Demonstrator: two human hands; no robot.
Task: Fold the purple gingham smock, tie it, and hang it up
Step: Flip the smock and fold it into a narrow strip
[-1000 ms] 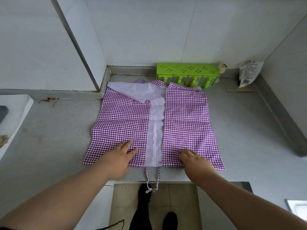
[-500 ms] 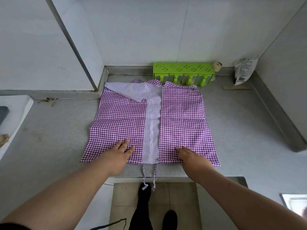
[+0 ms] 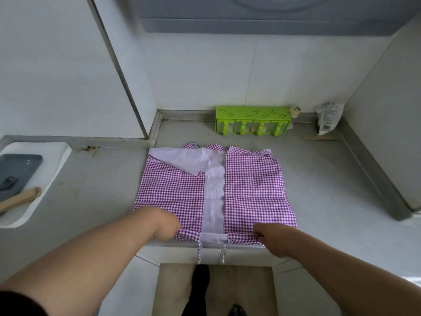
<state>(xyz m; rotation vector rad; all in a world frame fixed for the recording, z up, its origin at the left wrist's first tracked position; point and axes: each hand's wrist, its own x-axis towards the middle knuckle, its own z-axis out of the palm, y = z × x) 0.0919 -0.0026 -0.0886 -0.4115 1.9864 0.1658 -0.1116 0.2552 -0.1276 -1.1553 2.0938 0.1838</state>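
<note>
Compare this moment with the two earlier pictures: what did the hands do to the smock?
Both hands went from lying flat on the smock to gripping its near hem: the left hand and right hand have curled over the edge and begun turning it up. The ties still hang over the counter edge; the green rack stays put.

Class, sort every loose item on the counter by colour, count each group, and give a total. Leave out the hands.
Purple: 1, smock
Green: 1, rack
White: 2, tray, packet
Dark: 1, phone
Tan: 1, wooden handle
Total: 6
</note>
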